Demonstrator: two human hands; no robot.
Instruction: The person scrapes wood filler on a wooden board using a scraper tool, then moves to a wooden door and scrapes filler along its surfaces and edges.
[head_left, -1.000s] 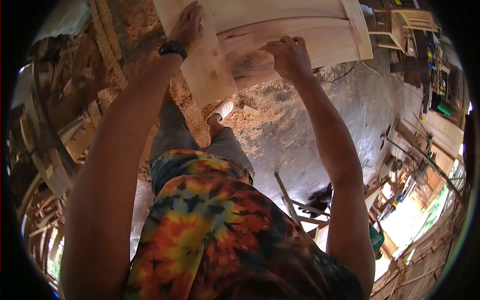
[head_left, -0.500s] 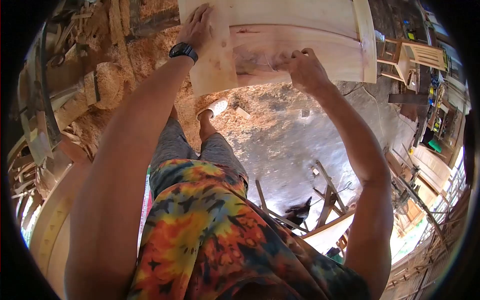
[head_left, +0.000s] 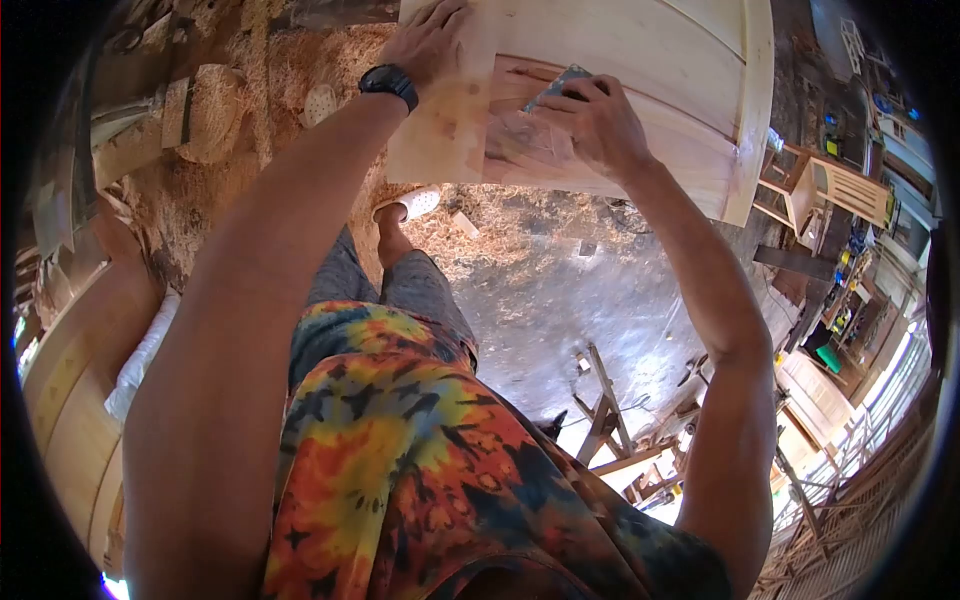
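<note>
A pale wooden panel door [head_left: 440, 135] lies under both hands at the top of the view. My left hand [head_left: 430, 45] rests flat on its wide left stile, fingers stretched out. In my right hand [head_left: 608, 125] is a bluish-green piece of sandpaper [head_left: 556, 88], gripped between thumb and fingers. The sandpaper is against or just above the reddish, grained inset board [head_left: 525, 150]; I cannot tell whether it touches. The palm hides part of the sheet.
Sawdust and shavings [head_left: 330, 160] cover the floor at left. A wooden chair [head_left: 830, 190] stands at right. Near my right forearm are wooden trestle legs [head_left: 605, 400]. Curved wooden pieces [head_left: 70, 380] lie at lower left. A small wood offcut [head_left: 465, 225] lies by my shoe.
The view has shifted, so the door sits further right and appears tilted. My right hand has moved up across the inset board, and the sandpaper now shows. My left hand stays on the stile.
</note>
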